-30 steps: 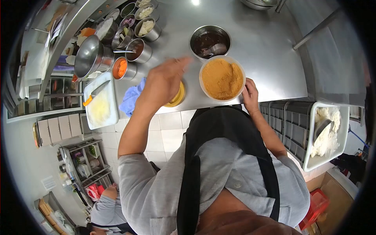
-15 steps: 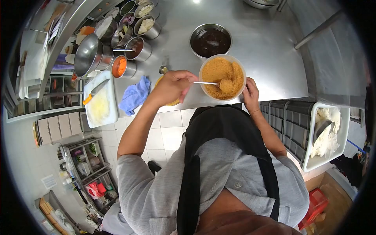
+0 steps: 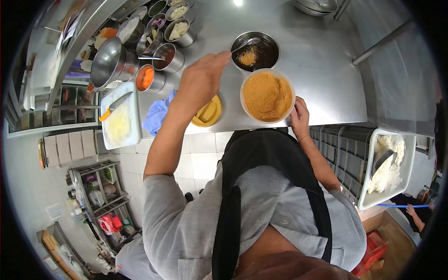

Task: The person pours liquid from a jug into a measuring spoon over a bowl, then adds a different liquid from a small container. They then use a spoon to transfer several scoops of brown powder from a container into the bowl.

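Note:
My left hand [image 3: 204, 78] is closed on the handle of a metal spoon [image 3: 252, 41]. The spoon is over a metal bowl [image 3: 274, 65] of dark liquid, where a clump of orange-brown powder [image 3: 247, 56] lies on the surface. Just below that bowl stands a round tub of the same powder [image 3: 266, 95], with a hollow scooped in it. My right hand [image 3: 299, 113] grips the tub's right side, its fingers partly hidden behind the wall. A yellow lid [image 3: 208, 112] lies on the steel table under my left forearm.
Left of my left arm are a blue cloth [image 3: 158, 113], a cutting board [image 3: 122, 133] with a knife [image 3: 116, 105], and several metal containers. At right, a white tray [image 3: 365, 200] holds pale food and a scoop. A co-worker's hand [image 3: 410, 210] shows at the far lower right.
My left hand has moved up with the spoon, from the tub to the dark bowl. Powder now lies on the liquid. More of the yellow lid shows. A co-worker's hand has appeared at right.

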The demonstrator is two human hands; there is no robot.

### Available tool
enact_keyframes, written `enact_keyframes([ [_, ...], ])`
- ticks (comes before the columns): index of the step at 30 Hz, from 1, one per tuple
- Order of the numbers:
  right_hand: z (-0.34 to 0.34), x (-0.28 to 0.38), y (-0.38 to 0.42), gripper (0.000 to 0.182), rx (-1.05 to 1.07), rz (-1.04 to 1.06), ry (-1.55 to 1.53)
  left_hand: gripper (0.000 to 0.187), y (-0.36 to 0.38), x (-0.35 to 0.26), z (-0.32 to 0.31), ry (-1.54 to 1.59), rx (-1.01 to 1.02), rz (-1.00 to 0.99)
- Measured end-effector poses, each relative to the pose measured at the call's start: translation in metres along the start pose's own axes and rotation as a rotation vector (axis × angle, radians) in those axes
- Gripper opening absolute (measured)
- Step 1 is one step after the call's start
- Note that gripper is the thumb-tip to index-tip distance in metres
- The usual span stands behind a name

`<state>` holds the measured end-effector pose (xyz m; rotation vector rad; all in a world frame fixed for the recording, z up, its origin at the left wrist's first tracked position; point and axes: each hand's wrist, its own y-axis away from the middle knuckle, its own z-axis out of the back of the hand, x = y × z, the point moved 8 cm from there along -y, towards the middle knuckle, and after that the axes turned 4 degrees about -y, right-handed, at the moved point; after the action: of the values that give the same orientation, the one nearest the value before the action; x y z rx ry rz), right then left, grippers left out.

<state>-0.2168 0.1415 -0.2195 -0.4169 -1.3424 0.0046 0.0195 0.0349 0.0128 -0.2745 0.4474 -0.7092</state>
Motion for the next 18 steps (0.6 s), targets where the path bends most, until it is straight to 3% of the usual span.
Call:
enact_keyframes([
  [3,0.003,-0.001,0.004,0.029,-0.011,0.0,0.02,0.024,0.018,-0.012,0.022,0.076,0.044,0.064],
  [6,0.002,-0.001,0.003,0.03,-0.007,0.004,0.017,0.024,0.037,-0.031,-0.006,0.103,0.336,-0.067],
  [9,0.002,-0.001,0.003,0.031,-0.01,0.014,0.006,0.023,0.053,-0.032,-0.051,0.065,0.353,-0.138],
  [12,0.002,-0.002,0.003,0.031,-0.007,0.024,0.01,0.022,0.063,-0.036,-0.076,0.136,0.482,-0.085],
  [15,0.002,-0.003,0.003,0.031,-0.008,0.018,0.001,0.021,0.061,-0.02,-0.071,0.362,0.369,0.061],
  [18,0.002,-0.002,0.002,0.03,-0.009,0.007,0.001,0.023,0.075,0.01,-0.084,0.726,0.674,0.658],
])
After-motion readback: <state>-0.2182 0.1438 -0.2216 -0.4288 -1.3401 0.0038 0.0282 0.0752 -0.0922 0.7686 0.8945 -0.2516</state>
